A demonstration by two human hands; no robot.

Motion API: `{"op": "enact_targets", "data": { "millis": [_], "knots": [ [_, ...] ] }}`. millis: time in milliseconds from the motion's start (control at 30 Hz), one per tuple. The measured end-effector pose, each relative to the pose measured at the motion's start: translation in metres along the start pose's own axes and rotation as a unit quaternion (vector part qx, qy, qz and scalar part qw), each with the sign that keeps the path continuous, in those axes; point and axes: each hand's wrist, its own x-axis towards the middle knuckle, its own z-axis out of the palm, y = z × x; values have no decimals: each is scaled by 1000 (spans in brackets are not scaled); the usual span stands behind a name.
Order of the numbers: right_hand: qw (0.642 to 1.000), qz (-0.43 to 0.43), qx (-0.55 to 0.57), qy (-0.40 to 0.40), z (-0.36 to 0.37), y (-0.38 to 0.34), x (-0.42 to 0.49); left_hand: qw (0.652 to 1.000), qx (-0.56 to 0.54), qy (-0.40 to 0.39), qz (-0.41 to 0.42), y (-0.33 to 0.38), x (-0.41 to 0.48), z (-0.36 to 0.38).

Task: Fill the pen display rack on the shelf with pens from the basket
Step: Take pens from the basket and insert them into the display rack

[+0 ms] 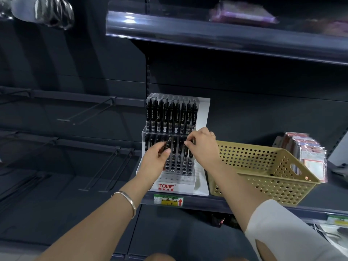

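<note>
At the middle tier of the pen display rack (203, 113), a black pen (169, 143) is pinched by the fingers (166, 152) of the left hand (156, 159); a second pen (191, 151) is pinched at its top by the right hand (202, 146). The basket (263, 183) is set at the rack's three o'clock. If entered tilted, its hole may be missed and neighbours knocked askew.

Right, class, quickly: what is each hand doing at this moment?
Left hand: holds a loose black pen.
Right hand: pinches a second pen, standing in the display rack.
</note>
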Motion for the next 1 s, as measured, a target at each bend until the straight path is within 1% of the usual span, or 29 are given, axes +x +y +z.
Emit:
{"op": "enact_targets", "data": {
  "millis": [100, 200, 267, 333, 400, 533, 633, 800, 867, 933, 1000],
  "knots": [
    [1000, 2, 2, -5, 2, -1, 0, 1000, -23, 17, -2, 0, 0, 2],
    [999, -17, 11, 30, -1, -5, 1, 998, -50, 29, -8, 1, 0, 2],
    [997, -42, 48, 42, -4, -11, 1, 997, -69, 35, -8, 3, -1, 2],
    [992, -58, 111, 15, -7, -18, 0, 996, -87, 35, -6, 5, -3, 1],
    [982, -61, 173, -34, -10, -26, -2, 995, -92, 32, 0, 6, -4, 1],
    [968, -76, 220, -91, -13, -31, -6, 996, -89, 21, 8, 9, -6, 0],
    [966, -64, 236, -86, -14, -31, -6, 995, -101, 6, 0, 7, -7, -1],
    [966, -49, 249, -53, -19, -29, -4, 998, -68, -7, -4, 0, -7, 0],
    [955, -37, 287, -71, -18, -28, -6, 997, -73, -7, -2, 0, -6, 1],
    [935, -17, 338, -101, -16, -28, -7, 997, -75, -8, 2, 2, -7, 2],
    [929, -10, 353, -109, -15, -28, -7, 997, -70, -10, 7, 3, -7, 1]
  ]
}}
